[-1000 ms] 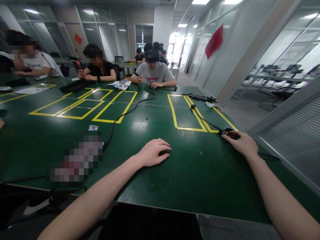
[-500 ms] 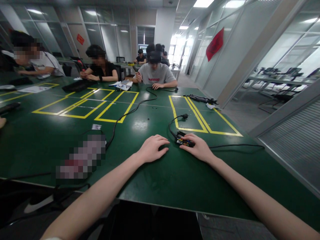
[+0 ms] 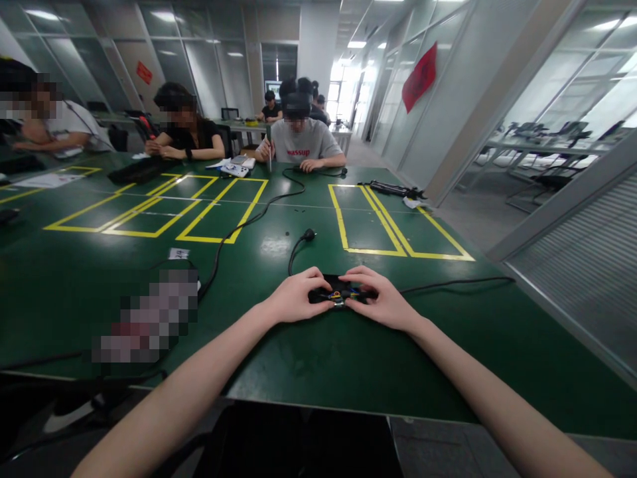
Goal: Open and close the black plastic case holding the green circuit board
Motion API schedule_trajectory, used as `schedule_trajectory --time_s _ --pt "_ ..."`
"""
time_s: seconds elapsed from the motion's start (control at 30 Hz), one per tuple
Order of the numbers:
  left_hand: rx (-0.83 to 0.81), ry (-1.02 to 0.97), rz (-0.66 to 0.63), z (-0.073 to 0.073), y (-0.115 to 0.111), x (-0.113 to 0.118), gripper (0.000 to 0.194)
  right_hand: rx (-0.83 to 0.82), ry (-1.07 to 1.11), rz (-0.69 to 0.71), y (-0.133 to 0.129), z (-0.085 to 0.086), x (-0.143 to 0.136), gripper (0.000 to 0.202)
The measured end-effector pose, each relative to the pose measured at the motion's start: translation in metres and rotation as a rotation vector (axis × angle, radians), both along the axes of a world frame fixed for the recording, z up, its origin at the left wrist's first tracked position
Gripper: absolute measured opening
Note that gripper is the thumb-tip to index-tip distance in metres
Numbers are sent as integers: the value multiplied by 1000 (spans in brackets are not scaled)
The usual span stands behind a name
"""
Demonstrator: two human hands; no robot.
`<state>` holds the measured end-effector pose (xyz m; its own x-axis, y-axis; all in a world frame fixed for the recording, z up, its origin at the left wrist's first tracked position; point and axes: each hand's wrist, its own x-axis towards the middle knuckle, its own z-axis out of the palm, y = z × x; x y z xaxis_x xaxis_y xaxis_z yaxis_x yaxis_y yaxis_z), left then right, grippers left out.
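An opened black casing (image 3: 338, 285) with coloured wires inside lies on the green table (image 3: 279, 372), in front of me. My left hand (image 3: 296, 297) grips its left end between thumb and fingers. From the other side my right hand (image 3: 382, 297) holds the right end the same way. A short black cable with a plug (image 3: 309, 235) curves away behind my left hand. Another black cable (image 3: 458, 284) runs to the right from beside my right hand.
A blurred-out object (image 3: 154, 312) lies at the left with a cable. Yellow tape rectangles (image 3: 221, 240) mark the table. A folded black stand (image 3: 393, 190) lies at the back right. Several people sit beyond, one in a grey shirt (image 3: 303, 143).
The casing has shifted left with my right hand, and my left hand has taken hold of its left end. The plug has moved left. The camera view has turned slightly.
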<state>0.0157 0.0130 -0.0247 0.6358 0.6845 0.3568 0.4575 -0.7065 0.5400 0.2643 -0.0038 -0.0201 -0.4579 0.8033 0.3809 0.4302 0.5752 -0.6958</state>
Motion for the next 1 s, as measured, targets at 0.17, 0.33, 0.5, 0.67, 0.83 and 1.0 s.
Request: schedule_trajectory --time_s 0.17,0.33,0.5,0.67,0.83,1.0 --pt "-2 25 20 2 -3 1 23 -8 84 -34 -1 -1 -8 17" --pt "39 87 50 4 -4 3 29 -32 97 -36 -2 -3 -18 13" --pt "98 135 65 1 -4 7 28 -34 122 -49 0 -1 -17 14" --pt "73 119 54 2 -2 5 27 -29 156 -36 2 -3 -15 13" --pt "-30 111 41 8 -3 0 29 -28 204 -73 2 -4 -14 14" --pt "-20 142 14 12 -2 -3 31 -66 215 -95 1 -3 -14 17"
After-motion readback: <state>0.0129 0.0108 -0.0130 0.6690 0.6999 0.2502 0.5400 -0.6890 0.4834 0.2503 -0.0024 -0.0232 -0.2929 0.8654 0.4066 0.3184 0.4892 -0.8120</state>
